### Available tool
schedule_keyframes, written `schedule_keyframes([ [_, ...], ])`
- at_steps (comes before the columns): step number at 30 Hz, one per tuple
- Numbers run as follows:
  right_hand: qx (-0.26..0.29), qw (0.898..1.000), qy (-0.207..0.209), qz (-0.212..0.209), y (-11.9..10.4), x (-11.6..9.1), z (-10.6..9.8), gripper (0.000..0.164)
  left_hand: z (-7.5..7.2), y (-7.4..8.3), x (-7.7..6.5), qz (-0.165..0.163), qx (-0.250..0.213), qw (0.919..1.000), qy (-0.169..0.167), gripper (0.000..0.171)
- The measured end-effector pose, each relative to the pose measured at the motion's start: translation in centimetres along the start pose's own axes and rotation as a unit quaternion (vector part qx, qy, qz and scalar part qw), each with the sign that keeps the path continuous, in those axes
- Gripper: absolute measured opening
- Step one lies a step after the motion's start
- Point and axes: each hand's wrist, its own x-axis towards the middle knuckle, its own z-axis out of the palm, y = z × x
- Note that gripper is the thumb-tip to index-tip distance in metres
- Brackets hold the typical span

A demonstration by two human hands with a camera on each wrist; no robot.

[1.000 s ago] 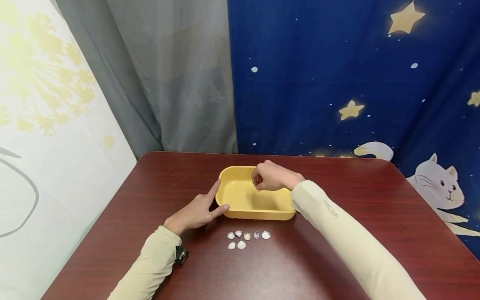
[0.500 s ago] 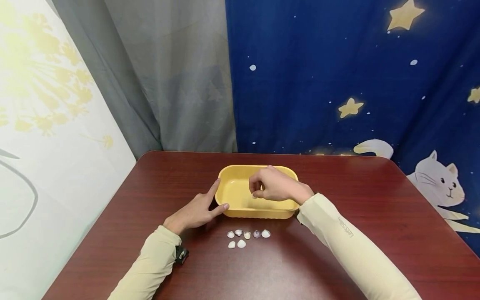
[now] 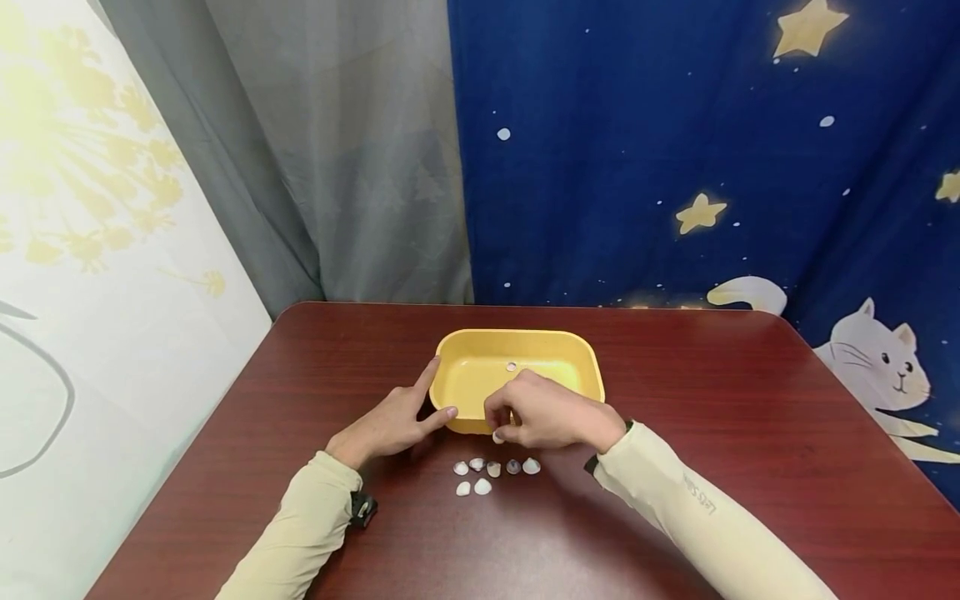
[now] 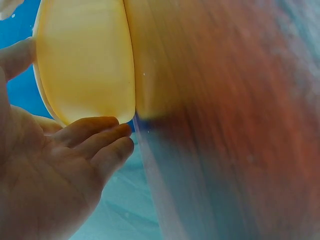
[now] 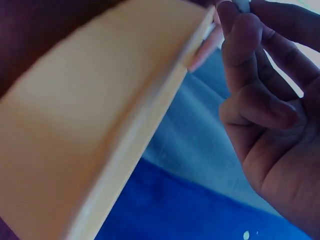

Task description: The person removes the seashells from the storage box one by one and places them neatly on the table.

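Note:
My right hand (image 3: 543,412) pinches a small white seashell (image 3: 498,437) between thumb and fingers, over the front rim of a yellow plastic tub (image 3: 555,427). In the right wrist view only the edge of that seashell (image 5: 242,5) shows at the fingertips. My left hand (image 3: 393,422) touches the tub's left end, thumb near the front corner and fingers extended along the side, as the left wrist view also shows. Inside the tub lies one small seashell (image 3: 512,367). In front of the tub, several shells sit in two rows, among them a white shell (image 3: 531,466) and another white shell (image 3: 482,487).
The dark red-brown table (image 3: 675,400) extends around the tub on every side. Behind it hang a grey curtain (image 3: 375,167) and a blue starry curtain (image 3: 600,167). A white patterned panel (image 3: 112,333) stands along the left edge.
My right hand has come from inside the tub toward its front rim, pinching the white seashell. The shell lying inside the tub is now uncovered. My left hand stays at the tub's left end.

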Motion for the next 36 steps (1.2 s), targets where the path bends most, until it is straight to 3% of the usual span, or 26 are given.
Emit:
schedule_keyframes([
  [9, -0.028, 0.998, -0.054, 0.009, -0.7, -0.3, 3.3, 0.012, 0.0, -0.1, 0.0, 0.001, 0.000, 1.0000, 0.001, 0.096],
  [16, -0.047, 0.997, -0.066, 0.014, -0.7, -0.5, 5.0, 0.018, 0.0, -0.1, 0.0, -0.002, -0.006, 1.0000, -0.001, 0.096],
  [29, -0.089, 0.995, -0.049, 0.009, -0.6, -0.7, 6.0, 0.017, 0.1, 0.0, -0.2, -0.001, -0.007, 1.0000, -0.001, 0.096],
  [36, -0.079, 0.995, -0.050, 0.018, -0.3, -0.8, 5.9, 0.012, 0.1, 0.0, -0.2, -0.003, -0.007, 1.0000, -0.003, 0.096],
])
